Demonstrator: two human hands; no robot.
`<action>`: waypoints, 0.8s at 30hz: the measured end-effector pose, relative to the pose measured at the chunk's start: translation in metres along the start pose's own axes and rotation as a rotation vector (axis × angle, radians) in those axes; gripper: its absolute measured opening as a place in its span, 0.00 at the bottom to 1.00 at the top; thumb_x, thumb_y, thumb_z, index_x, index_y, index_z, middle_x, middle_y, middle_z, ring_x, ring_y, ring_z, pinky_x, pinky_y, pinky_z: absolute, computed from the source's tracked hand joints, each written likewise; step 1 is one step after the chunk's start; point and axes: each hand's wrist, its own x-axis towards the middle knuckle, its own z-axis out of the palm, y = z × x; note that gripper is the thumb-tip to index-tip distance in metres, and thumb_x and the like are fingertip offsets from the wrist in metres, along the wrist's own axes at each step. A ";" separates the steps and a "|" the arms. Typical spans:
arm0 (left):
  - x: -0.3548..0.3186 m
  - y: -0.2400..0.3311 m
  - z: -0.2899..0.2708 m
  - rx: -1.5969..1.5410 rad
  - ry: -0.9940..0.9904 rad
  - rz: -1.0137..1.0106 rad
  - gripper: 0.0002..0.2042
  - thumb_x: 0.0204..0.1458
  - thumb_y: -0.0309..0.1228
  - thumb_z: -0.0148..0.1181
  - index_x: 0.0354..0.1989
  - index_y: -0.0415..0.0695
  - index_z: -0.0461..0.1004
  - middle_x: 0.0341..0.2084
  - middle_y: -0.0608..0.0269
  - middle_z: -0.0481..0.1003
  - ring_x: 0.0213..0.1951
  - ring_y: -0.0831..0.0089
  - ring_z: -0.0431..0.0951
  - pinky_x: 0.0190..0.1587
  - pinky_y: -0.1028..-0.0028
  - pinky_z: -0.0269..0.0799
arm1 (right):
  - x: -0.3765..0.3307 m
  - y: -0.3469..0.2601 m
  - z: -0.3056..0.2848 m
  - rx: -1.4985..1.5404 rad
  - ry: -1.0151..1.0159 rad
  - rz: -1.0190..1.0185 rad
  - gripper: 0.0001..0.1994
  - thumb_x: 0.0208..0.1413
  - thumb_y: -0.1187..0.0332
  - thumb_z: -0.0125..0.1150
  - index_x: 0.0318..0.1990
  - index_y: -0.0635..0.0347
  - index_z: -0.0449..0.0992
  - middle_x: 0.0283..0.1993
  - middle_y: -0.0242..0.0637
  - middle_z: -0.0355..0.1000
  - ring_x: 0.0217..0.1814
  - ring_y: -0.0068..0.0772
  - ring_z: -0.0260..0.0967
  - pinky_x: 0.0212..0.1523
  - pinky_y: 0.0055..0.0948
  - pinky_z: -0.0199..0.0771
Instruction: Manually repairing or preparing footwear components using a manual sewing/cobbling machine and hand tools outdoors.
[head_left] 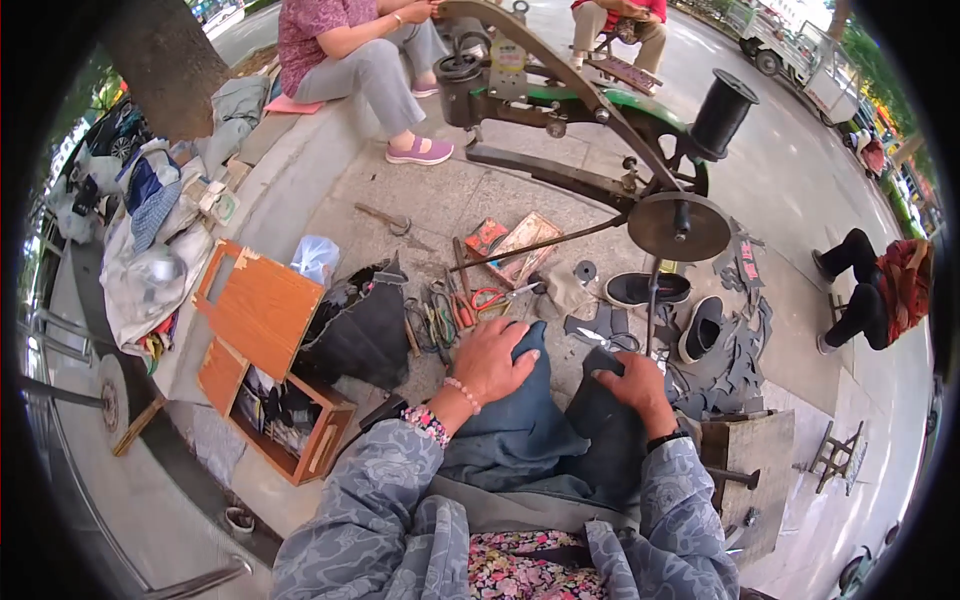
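Over my lap lies a dark blue cloth, bunched in folds. My left hand, with a beaded bracelet at the wrist, grips its upper left edge. At the right, my right hand is closed on the upper edge of a dark grey piece of sheet material, thumb on top; its fingers are mostly hidden. Just beyond my hands lie red-handled scissors, several pliers and a small pair of scissors. Two dark shoes, one of them a slip-on, sit to the right.
A hand-cranked sewing machine stands ahead, its wheel near the shoes. Left are an open wooden box and a black bag. Dark scraps cover the ground at right, beside a wooden board. Other people sit beyond.
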 end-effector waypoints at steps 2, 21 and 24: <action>0.006 0.000 0.002 -0.005 -0.044 -0.059 0.20 0.46 0.41 0.57 0.43 0.40 0.72 0.37 0.50 0.72 0.42 0.51 0.72 0.43 0.59 0.69 | 0.019 0.019 0.000 0.075 -0.122 0.035 0.26 0.40 0.49 0.64 0.42 0.61 0.78 0.33 0.45 0.76 0.38 0.43 0.75 0.40 0.35 0.72; -0.002 0.033 0.001 0.219 -0.186 -0.249 0.18 0.43 0.44 0.57 0.38 0.45 0.76 0.38 0.55 0.73 0.43 0.55 0.74 0.41 0.53 0.70 | 0.003 0.039 0.016 0.249 0.102 -0.114 0.15 0.46 0.60 0.57 0.30 0.67 0.75 0.21 0.40 0.68 0.27 0.28 0.66 0.34 0.29 0.65; 0.001 0.046 -0.006 0.230 -0.129 -0.204 0.18 0.42 0.44 0.57 0.38 0.45 0.76 0.37 0.55 0.74 0.42 0.57 0.75 0.39 0.56 0.71 | -0.011 0.031 -0.004 0.211 0.153 -0.138 0.16 0.46 0.59 0.57 0.30 0.66 0.75 0.21 0.43 0.69 0.26 0.32 0.67 0.32 0.31 0.65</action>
